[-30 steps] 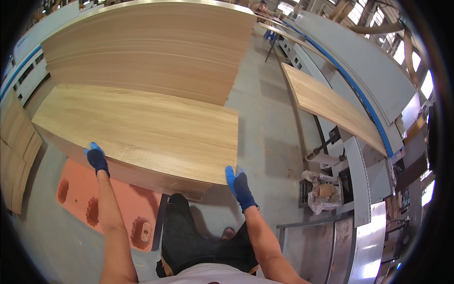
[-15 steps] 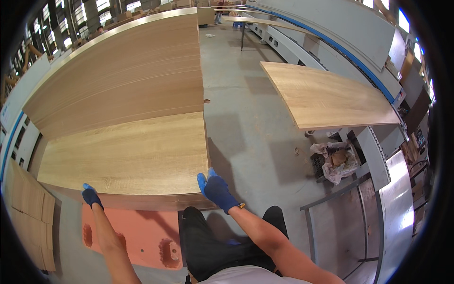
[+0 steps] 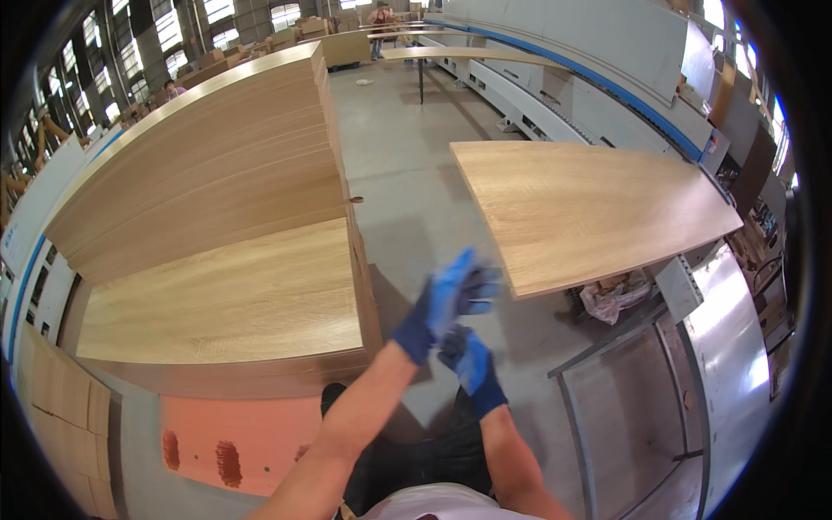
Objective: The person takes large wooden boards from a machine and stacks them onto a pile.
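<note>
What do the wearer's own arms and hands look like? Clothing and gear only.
Left hand and right hand: gloves in two tones, brighter blue areas with dark navy cuffs. Forearms bare, no sleeves or cables visible. Motion blur hides finer markings.

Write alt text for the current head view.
Blue-gloved left hand and right hand are close together, nothing visible in them. A low stack of wood-look boards and a taller stack stand at left; a single board juts out beside a machine at right.
</note>
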Motion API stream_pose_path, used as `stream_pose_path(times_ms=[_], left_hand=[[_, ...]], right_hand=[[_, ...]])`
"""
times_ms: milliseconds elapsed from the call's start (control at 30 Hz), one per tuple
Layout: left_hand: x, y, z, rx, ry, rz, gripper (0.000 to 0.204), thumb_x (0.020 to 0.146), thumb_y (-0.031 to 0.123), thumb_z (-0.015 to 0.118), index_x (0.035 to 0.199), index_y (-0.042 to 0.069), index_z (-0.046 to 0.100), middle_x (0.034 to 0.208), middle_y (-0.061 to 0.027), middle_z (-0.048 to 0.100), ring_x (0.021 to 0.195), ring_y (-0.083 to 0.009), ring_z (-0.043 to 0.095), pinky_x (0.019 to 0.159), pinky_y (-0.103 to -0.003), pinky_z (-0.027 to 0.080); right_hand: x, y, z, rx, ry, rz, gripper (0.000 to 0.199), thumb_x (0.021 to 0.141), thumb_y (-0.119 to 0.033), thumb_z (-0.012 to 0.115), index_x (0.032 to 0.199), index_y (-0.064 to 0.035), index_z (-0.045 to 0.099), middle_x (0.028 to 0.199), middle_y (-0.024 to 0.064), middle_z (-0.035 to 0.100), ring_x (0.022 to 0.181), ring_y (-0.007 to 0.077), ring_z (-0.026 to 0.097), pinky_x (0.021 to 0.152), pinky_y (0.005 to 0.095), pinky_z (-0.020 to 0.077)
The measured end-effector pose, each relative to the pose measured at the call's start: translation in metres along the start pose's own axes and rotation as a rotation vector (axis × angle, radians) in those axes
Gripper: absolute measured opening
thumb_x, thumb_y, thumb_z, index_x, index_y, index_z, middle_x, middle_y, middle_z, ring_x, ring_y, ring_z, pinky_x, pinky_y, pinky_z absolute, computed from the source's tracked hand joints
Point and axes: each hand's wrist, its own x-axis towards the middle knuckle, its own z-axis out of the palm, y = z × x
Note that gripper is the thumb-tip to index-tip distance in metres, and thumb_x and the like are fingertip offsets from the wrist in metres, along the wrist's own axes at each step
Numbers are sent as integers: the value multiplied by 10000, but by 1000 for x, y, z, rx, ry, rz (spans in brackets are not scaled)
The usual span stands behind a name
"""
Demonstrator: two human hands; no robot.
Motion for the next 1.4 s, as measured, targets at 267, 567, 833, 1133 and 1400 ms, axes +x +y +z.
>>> stream_pose_path(times_ms=[267,567,833,1133,1400], left_hand=[[-13,-15,64,-39,-97,-29,408,838,278,565,1066,-58,529,974,-116,583,863,-191,591,722,-319,520],[-180,31,-50,-16,336,205,430,807,239,526,1053,-113,495,850,-226,603,624,-296,601,505,-350,493],[-375,-3,-223,-562,907,724,417,832,400,507,1004,25,568,814,-87,621,629,-167,562,538,-280,457],[-496,4,-339,-287,1240,1115,476,893,358,456,1225,17,458,1224,-111,503,1093,-232,487,886,-355,421],[-346,13,-328,-90,1508,854,365,885,267,510,1103,-25,521,976,-101,581,860,-209,565,782,-335,462]], right_hand=[[-94,-164,-15,254,152,-511,550,894,-467,385,1301,-98,400,1287,81,438,1136,236,417,974,404,291],[-155,-274,-69,262,294,-804,596,865,-516,433,1267,-76,435,1300,70,428,1153,229,403,963,375,328],[-168,-324,-156,-219,434,-979,531,888,-433,449,1222,-20,439,1204,116,500,1072,244,502,891,370,424],[-142,-142,23,-86,394,-842,572,915,-385,406,1313,15,312,1277,161,424,1118,286,466,929,399,407],[-111,95,71,-408,-396,396,355,924,-262,460,1132,11,551,1034,128,618,902,173,597,786,279,470]])
